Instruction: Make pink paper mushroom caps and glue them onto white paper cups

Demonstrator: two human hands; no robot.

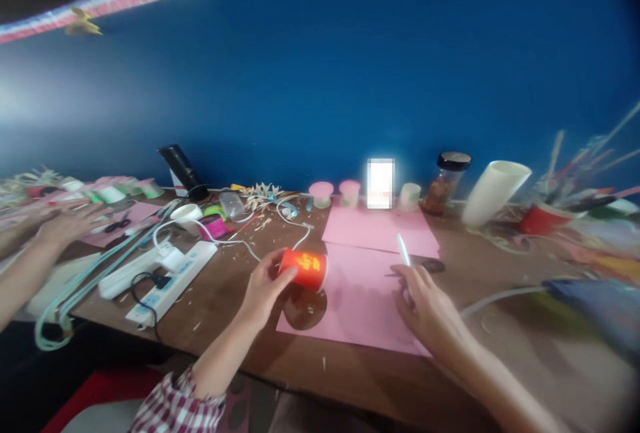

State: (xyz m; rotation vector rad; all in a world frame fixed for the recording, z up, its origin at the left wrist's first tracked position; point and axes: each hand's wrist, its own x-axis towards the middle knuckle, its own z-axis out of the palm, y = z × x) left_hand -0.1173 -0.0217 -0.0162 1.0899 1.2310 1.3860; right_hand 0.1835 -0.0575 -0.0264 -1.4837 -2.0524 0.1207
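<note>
One red cylinder (309, 270), yellow-printed, gripped in left hand (264, 288); slim white tool (403, 250), held in right hand (425, 301)

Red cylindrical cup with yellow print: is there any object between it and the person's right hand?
Nothing visible blocks the gap between the red cup and the right hand; flat pink paper lies beneath it.

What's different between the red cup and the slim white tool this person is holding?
The red cup is broad and round; the white tool is slim. The cup carries yellow markings; the tool's visible part looks plain. The cup is tipped sideways; the tool points forward. Both are held.
</note>
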